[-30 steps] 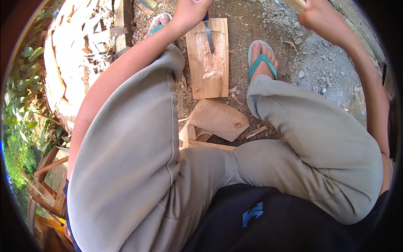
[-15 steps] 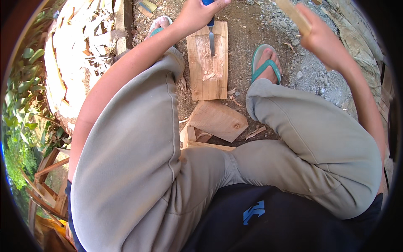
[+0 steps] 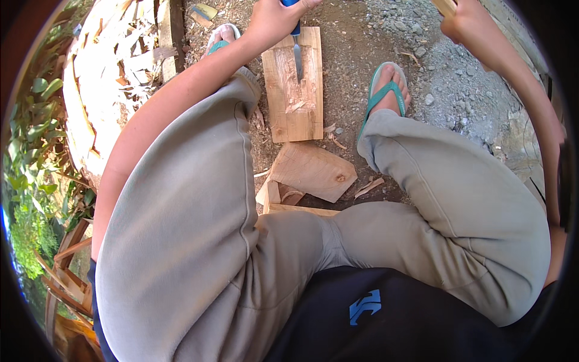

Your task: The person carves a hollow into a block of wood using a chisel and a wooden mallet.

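My left hand (image 3: 275, 19) is closed around the blue handle of a chisel (image 3: 297, 59) at the top of the view. The blade points toward me, its tip on the rough, hollowed middle of a wooden board (image 3: 278, 102). Curled shavings lie in that hollow. Up at the right, my right hand (image 3: 471, 27) grips a pale wooden stick-like tool (image 3: 445, 7), raised apart from the chisel; its far part is cut off by the frame edge. A second wood block (image 3: 310, 171) with a knot lies nearer to me, just below the board.
My feet in green flip-flops (image 3: 386, 93) stand either side of the board. Grey gravel (image 3: 461, 96) covers the ground at right. Wood scraps (image 3: 129, 60) and a thick beam (image 3: 170, 39) lie at left, beside leafy plants (image 3: 36, 133). Shavings (image 3: 369, 187) are scattered near the block.
My right hand has swung up and to the right with the wooden tool, away from the chisel. The left hand, chisel and board appear shifted slightly left in the view.
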### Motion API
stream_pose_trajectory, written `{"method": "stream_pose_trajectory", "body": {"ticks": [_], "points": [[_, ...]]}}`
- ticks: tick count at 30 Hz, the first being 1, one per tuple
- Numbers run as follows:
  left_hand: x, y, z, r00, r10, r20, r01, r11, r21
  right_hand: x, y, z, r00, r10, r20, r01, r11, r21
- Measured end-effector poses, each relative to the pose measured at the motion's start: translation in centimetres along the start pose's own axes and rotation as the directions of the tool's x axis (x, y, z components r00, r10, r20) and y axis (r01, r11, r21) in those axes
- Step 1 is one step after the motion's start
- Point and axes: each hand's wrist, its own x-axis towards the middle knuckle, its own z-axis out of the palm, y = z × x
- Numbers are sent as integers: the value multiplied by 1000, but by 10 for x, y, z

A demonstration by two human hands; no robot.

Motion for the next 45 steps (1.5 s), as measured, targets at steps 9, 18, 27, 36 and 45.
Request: {"method": "stream_pose_trajectory", "body": {"ticks": [9, 18, 27, 36, 45], "points": [[-12, 2, 3, 993, -100, -58, 100, 995, 7, -7, -12, 27, 986, -144, -83, 156, 974, 164], [-19, -28, 0, 999, -28, -42, 29, 999, 20, -3, 7, 37, 982, -175, 71, 164, 977, 135], [-36, 2, -11, 998, 58, -13, -59, 991, -121, 0, 12, 8, 993, -55, -108, 113, 739, 664], [-31, 20, -23, 959, 181, -220, -229, 948, -219, -15, -7, 14, 985, -155, -69, 170, 930, 326], [-24, -6, -11, 958, 187, -218, -223, 963, -155, -22, -24, 13, 988, -138, 76, 110, 949, 296]]}}
